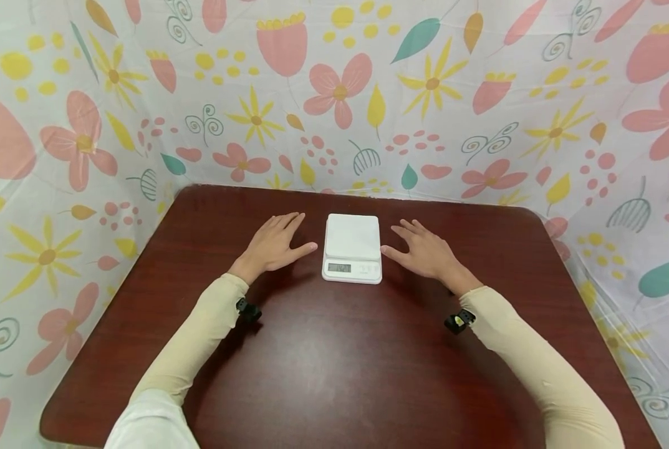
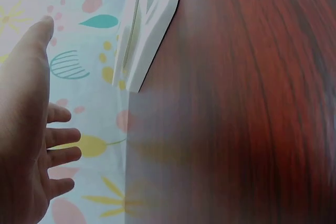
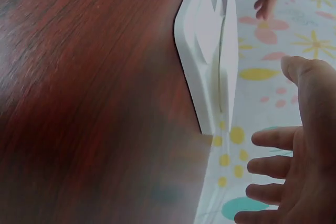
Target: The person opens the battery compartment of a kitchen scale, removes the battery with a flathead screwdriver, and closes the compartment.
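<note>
A white kitchen scale lies flat on the dark red-brown table, its small grey display at the near left corner showing digits too small to read. To its left is my left hand, fingers spread and thumb pointing at the scale's side. My right hand mirrors it on the other side, the thumb tip right by the scale's edge. Neither hand holds anything. In the left wrist view the scale stands beyond the thumb; the right wrist view shows the scale from its other side, with relaxed fingers nearby.
The wooden table has rounded corners. A white curtain printed with flowers and leaves hangs along its back and both sides. Small black cameras are strapped at both wrists over beige sleeves.
</note>
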Demonstrator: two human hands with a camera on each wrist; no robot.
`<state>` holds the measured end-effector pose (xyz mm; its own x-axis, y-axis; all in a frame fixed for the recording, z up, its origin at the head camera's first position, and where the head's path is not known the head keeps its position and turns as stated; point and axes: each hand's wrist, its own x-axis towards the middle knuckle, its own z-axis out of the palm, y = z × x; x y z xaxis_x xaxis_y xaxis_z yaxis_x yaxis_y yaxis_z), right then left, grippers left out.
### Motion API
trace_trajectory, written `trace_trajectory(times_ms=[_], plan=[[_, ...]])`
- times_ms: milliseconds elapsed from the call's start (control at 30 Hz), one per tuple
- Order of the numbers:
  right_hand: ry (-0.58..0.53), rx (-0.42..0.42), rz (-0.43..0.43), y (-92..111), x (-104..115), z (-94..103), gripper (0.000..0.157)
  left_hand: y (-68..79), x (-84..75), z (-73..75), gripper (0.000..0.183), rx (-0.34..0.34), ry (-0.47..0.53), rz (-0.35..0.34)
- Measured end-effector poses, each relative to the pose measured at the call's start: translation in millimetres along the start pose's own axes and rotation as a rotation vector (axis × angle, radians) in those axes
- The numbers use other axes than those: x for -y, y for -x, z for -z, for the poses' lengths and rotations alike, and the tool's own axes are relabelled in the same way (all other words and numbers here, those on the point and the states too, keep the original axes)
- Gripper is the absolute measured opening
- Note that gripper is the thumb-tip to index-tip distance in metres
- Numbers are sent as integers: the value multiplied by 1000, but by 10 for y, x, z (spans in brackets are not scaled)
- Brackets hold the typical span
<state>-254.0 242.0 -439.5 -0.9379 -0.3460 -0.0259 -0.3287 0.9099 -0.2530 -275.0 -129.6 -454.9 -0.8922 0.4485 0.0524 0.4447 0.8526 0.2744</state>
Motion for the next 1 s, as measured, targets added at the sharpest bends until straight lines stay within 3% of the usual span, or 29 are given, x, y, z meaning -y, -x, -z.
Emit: trace_trajectory(times_ms=[300,533,733,1000], plan=[[-4,-18,-60,-158,57,-130,88,-178,-155,-169,88,-44,91,95],[-55,8,-75,-255,104,-214,74,-258,-267,-258,79,1,109,162],[-80,15,-65,-313,123,-287,65,-291,-324,-333,75,12,101,166],[-98,46,-88,-336,115,-383,65,-321,-336,-468,73,10,103,147]])
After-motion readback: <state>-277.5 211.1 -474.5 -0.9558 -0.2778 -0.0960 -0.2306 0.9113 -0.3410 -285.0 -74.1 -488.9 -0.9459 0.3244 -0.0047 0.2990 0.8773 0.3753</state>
